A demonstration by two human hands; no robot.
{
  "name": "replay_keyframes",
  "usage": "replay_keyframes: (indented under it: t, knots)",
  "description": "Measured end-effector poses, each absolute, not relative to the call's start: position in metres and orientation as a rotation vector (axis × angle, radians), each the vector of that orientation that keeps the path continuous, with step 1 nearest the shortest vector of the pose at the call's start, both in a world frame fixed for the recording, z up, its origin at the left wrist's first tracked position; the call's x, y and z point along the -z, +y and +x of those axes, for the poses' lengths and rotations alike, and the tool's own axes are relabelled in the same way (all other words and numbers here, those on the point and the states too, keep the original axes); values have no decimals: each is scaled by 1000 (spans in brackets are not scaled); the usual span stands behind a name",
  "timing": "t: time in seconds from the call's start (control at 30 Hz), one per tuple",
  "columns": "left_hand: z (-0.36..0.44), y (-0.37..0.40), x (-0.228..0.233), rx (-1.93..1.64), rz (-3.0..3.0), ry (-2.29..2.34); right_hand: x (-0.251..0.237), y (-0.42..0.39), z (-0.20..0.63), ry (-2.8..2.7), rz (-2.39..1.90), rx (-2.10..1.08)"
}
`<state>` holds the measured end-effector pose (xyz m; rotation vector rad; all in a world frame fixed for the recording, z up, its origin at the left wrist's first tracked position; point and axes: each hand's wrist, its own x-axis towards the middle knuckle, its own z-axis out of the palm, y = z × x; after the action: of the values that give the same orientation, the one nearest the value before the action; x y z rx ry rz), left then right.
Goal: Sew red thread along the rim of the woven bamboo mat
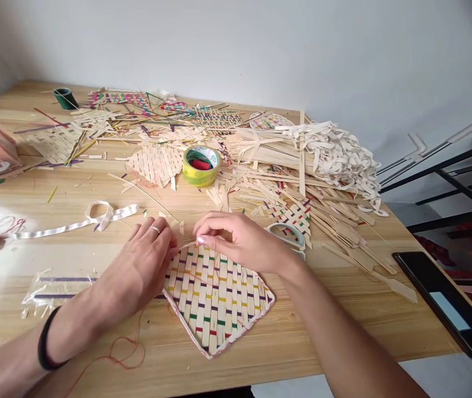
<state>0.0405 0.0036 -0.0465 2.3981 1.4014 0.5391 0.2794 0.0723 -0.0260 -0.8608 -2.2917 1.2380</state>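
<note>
Near the tabletop's front edge, my left hand (146,260) is pressing the woven mat (214,298) flat while my right hand (236,237) is pinching red thread (125,354) at its far corner, best kept taut.

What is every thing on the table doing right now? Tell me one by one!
woven mat: flat on the table, both hands at its top corner
left hand: resting on the mat's edge
right hand: fingers pinched together at the mat's corner
tape roll: lying flat
scissors: lying partly behind the right hand
white ribbon: loose, looped
phone: lying flat at the table's edge
</note>
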Motion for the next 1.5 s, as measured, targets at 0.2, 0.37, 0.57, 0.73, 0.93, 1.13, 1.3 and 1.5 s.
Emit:
replay_keyframes:
  t: [0.2, 0.37, 0.57, 0.73, 0.93, 1.13, 1.3, 1.5]
  knots:
    - [42, 2, 30, -660, 2337, 1390, 23, 71, 283, -2193, -866, -1486]
    - [45, 2, 14, -621, 1676, 1339, 16, 67, 284, -2154, -816, -1477]
    - [42, 3, 11, -659, 1389, 1218, 8, 60, 283, -2169, -771, -1372]
    - [41, 4, 9, -670, 1319, 1218, 5, 57, 282, -2165, -780, -1291]
    - [43, 5, 8, -717, 1227, 1204, 4, 55, 282, -2139, -772, -1208]
    - [44, 2, 11, -664, 1219, 1176, 0, 51, 286, -2133, -826, -963]
    - [45, -2, 13, -612, 1309, 1156, -7, 46, 290, -2297, -794, -848]
    - [47, -4, 12, -580, 1372, 1148, -8, 44, 285, -2439, -750, -820]
